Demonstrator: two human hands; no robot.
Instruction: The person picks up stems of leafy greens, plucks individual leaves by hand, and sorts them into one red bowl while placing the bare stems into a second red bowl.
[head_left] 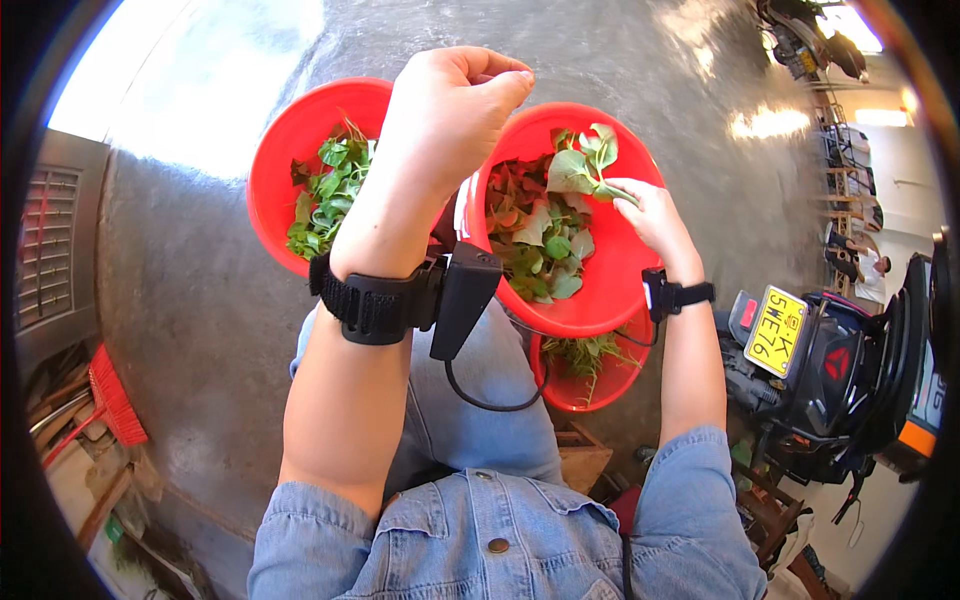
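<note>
My left hand [455,105] is raised between two red buckets, its fingers curled and thumb pressed to the fingertips; whatever may be pinched there is too small to see. Over the right-hand red bucket [610,285], my right hand [652,222] grips the stems of a leafy green sprig [585,168]. Below the sprig, a heap of loose leaves [540,240], green and reddish, fills part of that bucket. Green leafy stems [340,185] lie in the left red bucket [268,170], partly hidden behind my left forearm.
Under the right bucket, a smaller red container [575,395] holds thin green stalks [590,358]. A parked motorcycle [835,370] stands at the right, and a person [868,272] sits far off there. A red broom [115,395] leans at the left near a louvred door [50,240].
</note>
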